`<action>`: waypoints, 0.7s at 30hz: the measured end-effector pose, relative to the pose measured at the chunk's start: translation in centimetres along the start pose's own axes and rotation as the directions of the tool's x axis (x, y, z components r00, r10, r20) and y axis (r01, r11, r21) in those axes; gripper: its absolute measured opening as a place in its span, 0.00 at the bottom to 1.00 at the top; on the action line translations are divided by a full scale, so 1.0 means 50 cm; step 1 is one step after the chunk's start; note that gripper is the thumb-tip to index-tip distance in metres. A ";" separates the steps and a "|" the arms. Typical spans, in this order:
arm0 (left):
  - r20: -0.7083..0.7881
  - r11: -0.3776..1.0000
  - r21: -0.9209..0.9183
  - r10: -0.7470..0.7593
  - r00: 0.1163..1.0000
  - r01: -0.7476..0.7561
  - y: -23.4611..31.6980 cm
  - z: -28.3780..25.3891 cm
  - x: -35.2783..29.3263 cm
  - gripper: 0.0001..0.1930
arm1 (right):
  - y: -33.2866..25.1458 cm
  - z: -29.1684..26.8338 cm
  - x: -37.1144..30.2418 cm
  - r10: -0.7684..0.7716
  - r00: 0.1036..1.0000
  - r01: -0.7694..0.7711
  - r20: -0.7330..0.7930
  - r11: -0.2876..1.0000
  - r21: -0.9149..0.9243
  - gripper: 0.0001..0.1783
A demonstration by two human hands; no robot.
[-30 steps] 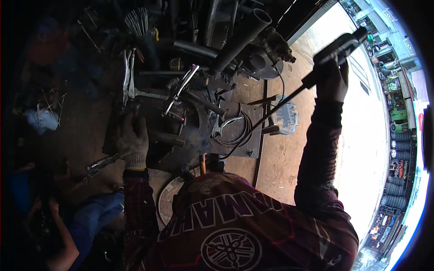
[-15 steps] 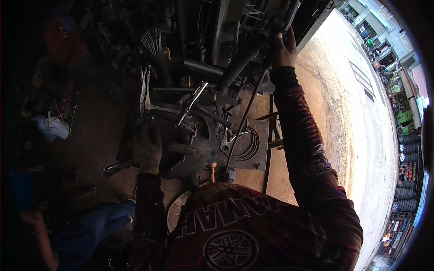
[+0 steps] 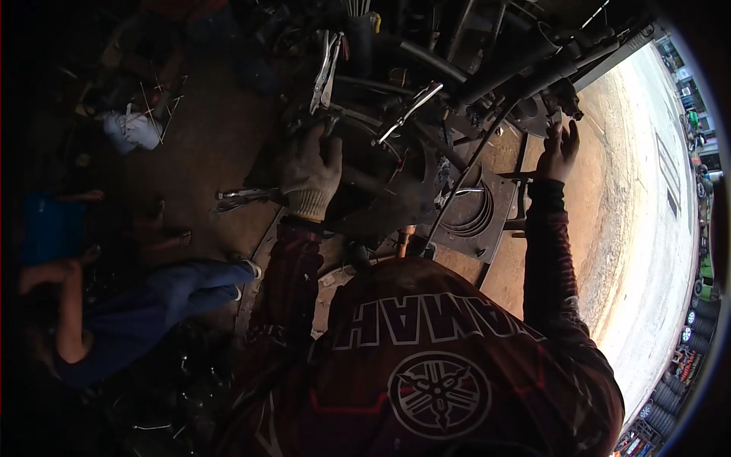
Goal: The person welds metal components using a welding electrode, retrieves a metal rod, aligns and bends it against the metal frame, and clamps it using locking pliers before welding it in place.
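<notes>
My left hand (image 3: 311,171), in a pale knitted glove, is over the left part of a dark, cluttered work surface. Its thumb stands apart from the forefinger; the other fingers are in shadow. Just beyond it lie metal locking pliers (image 3: 326,72), and a second bright pair of pliers (image 3: 407,114) lies to their right. My bare right hand (image 3: 560,152) is raised at the right edge with its fingers apart, just below a dark metal part (image 3: 563,103). A long thin rod (image 3: 476,156) slants between my hands. Beside my left hand, a dark area is smeared by motion.
Coiled wire (image 3: 472,213) lies on a metal plate (image 3: 487,242) near a wooden handle (image 3: 406,240). Dark pipes (image 3: 506,68) crowd the far side. At left are a person in blue jeans (image 3: 190,286) and a white bag (image 3: 131,131). A bright roadway (image 3: 640,190) runs along the right.
My right hand has come nearer and away from the dark bars it was at, its fingers now apart. My left hand has moved toward the locking pliers. The whole view has shifted.
</notes>
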State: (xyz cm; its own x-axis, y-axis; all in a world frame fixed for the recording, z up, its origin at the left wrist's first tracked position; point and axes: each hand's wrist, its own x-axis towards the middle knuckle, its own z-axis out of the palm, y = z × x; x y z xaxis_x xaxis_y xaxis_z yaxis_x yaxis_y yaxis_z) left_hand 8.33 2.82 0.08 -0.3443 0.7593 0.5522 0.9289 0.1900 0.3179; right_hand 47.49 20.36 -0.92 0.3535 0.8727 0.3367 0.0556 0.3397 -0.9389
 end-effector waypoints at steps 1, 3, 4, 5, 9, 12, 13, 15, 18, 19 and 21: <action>0.029 1.000 0.001 -0.030 0.999 0.030 0.000 -0.003 0.001 0.19 | 0.030 -0.027 -0.048 -0.010 1.000 0.008 -0.018 0.996 -0.089 0.27; 0.033 0.999 -0.045 0.013 0.999 -0.012 -0.001 -0.007 0.005 0.18 | 0.092 -0.106 -0.172 -0.040 0.998 0.055 0.048 0.927 -0.370 0.25; 0.060 0.999 -0.048 -0.003 0.998 0.006 -0.002 -0.009 0.006 0.18 | 0.128 -0.144 -0.231 0.088 0.996 -0.071 0.024 0.910 -0.409 0.25; 0.050 0.998 -0.068 0.013 0.999 -0.010 -0.002 -0.011 0.008 0.18 | 0.157 -0.198 -0.295 0.147 0.986 -0.066 0.079 0.782 -0.620 0.26; 0.032 0.993 -0.101 0.058 0.998 -0.055 -0.006 -0.014 0.013 0.18 | 0.271 -0.418 -0.528 0.793 0.552 -0.113 0.258 0.377 -0.919 0.30; 0.065 0.994 -0.101 0.043 0.997 -0.037 -0.003 -0.024 0.013 0.17 | 0.307 -0.565 -0.675 0.983 0.133 -0.078 0.124 0.135 -0.988 0.31; 0.057 0.993 -0.103 0.058 0.997 -0.052 -0.001 -0.030 0.014 0.17 | 0.305 -0.599 -0.708 0.994 0.101 -0.165 0.039 0.056 -0.985 0.30; 0.033 0.996 -0.057 0.070 0.997 -0.068 0.004 -0.042 0.020 0.18 | 0.290 -0.632 -0.746 0.990 0.127 -0.375 -0.058 -0.006 -0.927 0.29; 0.038 0.966 -0.116 0.238 0.971 -0.232 0.009 -0.059 0.043 0.20 | 0.252 -0.596 -0.738 0.967 0.196 -0.540 -0.162 -0.032 -0.841 0.28; 0.047 0.960 -0.137 0.251 0.967 -0.243 0.012 -0.060 0.052 0.20 | 0.241 -0.566 -0.723 0.959 0.228 -0.583 -0.166 -0.002 -0.812 0.27; 0.075 0.916 -0.087 0.398 0.914 -0.392 0.016 -0.059 0.069 0.21 | 0.213 -0.500 -0.694 0.970 0.205 -0.701 -0.132 0.051 -0.712 0.27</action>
State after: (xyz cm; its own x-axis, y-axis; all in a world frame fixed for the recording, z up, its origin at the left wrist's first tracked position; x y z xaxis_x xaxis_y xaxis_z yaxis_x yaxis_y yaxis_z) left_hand 7.50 3.77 4.51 0.0651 0.8162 0.5741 0.9737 -0.1777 0.1423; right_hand 59.16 -15.08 -24.38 0.2498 0.4622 -0.8509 0.4197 -0.8436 -0.3350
